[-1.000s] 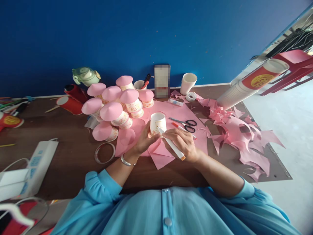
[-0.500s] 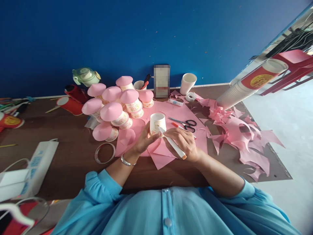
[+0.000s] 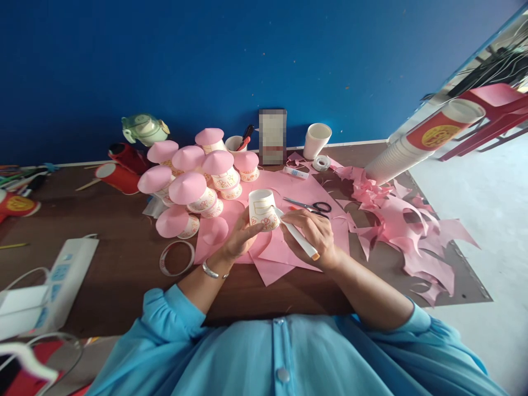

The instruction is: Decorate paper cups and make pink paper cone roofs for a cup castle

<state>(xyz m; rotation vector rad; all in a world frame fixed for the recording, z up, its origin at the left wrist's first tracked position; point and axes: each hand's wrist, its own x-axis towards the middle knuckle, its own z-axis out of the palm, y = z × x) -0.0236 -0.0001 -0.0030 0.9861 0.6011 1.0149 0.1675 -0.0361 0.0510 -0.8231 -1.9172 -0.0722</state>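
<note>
Head view: left hand (image 3: 239, 239) closed on the lower side of a white paper cup (image 3: 260, 204), thumb in front; the fingers behind the cup are mostly hidden. Right hand (image 3: 311, 231) pinches a white marker (image 3: 304, 245), orange end toward the wearer. Marker tip at the cup's right side; actual contact cannot be confirmed. Cup held over pink paper (image 3: 289, 256), open end up; orange line drawing on its wall, lower part partly covered by the thumb. Scissors (image 3: 322, 207) lie just beyond the right hand, one handle loop largely obscured. Cone-topped cups (image 3: 188, 188) overlap at left, rear ones partly blocked. Phone (image 3: 273, 137) screen pixelated, unreadable. Power strip (image 3: 61, 280) at far left, fine print illegible
</note>
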